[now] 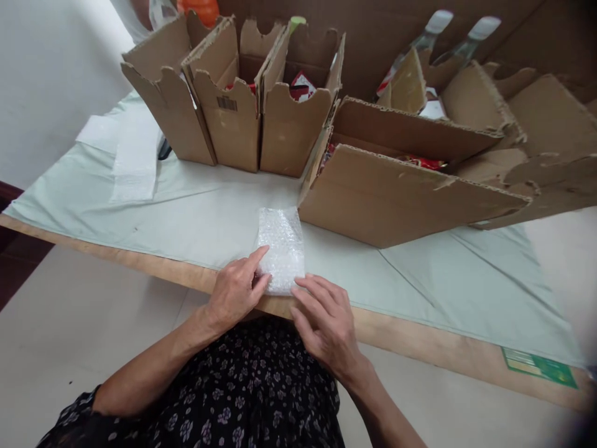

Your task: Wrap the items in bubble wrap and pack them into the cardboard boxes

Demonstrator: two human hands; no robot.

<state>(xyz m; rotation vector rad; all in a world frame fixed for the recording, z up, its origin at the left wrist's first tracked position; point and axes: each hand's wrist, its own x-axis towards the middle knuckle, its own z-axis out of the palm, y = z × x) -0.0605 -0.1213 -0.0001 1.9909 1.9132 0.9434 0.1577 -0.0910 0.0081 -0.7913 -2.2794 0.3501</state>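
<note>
A flat piece of bubble wrap (282,242), perhaps a pouch, lies at the table's front edge, straight before me. My left hand (237,283) rests on its left side, thumb and index finger apart. At the near right corner, my right hand (326,314) touches the wrap with its fingertips, fingers stretched out. Neither hand grips anything that I can see. Whether something is inside the wrap cannot be made out.
Upright open cardboard boxes (233,124) line the back, several with red packets inside. A wide cardboard box (405,199) stands close on the right. More bubble wrap (135,155) lies at the left beside a dark object (165,149). Two white-capped bottles (438,22) stand behind.
</note>
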